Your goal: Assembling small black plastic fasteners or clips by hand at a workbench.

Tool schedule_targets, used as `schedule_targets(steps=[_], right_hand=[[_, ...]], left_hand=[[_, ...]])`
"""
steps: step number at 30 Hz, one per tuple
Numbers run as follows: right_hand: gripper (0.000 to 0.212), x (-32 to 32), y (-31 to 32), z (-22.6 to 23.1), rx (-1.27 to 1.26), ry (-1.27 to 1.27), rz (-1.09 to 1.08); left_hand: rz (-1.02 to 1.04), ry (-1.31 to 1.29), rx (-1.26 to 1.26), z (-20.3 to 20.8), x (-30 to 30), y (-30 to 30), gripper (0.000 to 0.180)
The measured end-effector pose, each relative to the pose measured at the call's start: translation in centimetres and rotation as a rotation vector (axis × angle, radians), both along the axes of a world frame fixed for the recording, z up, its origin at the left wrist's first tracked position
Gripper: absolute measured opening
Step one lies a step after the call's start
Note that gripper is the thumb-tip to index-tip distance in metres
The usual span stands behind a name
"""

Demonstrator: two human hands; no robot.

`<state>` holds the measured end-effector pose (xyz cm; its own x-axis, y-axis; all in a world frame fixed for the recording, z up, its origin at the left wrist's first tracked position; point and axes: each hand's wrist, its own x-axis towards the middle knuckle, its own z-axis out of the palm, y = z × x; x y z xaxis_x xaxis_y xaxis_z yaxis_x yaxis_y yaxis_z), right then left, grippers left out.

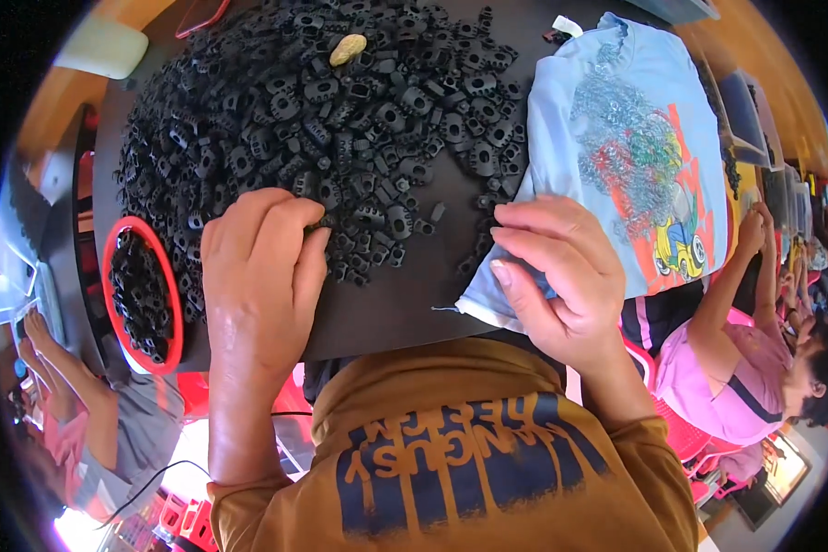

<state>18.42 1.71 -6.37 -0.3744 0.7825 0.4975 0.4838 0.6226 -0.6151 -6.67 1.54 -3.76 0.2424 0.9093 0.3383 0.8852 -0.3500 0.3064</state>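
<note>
A large heap of small black plastic claw-clip halves (276, 120), with toothed edges and oval holes, covers much of the dark table. My left hand (258, 267) rests at the heap's near edge, its fingers bent down and the thumb close to the index finger. Anything between those fingertips is hidden. To the right, my right hand (566, 271) hovers by the near corner of a light blue T-shirt (557, 120). Its fingers are loosely curved, with the thumb apart and nothing visible between them. Many small shiny metal springs (616, 138) lie spread on the shirt.
A red-rimmed oval basket (177, 304) filled with black parts stands left of my left hand. One tan peanut (348, 50) lies on the heap. At the far left sits a pale container (101, 48). Another person in pink (727, 377) sits to the right.
</note>
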Motion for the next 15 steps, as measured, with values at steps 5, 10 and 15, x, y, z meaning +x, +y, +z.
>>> schedule_targets(steps=[5,10,15], right_hand=[[0.027,0.4,0.1,0.0,0.058,0.030,-0.012],[0.049,-1.3,-0.5,2.2,-0.098,0.275,0.145],[0.034,-1.0,-1.7,2.2,-0.268,0.467,0.177]], left_hand=[[-0.007,-0.132,-0.051,0.4,0.6,0.2,0.016],[-0.242,-0.393,-0.196,3.8,3.2,-0.8,0.023],[-0.216,-0.833,-0.478,3.9,5.7,-1.6,0.031]])
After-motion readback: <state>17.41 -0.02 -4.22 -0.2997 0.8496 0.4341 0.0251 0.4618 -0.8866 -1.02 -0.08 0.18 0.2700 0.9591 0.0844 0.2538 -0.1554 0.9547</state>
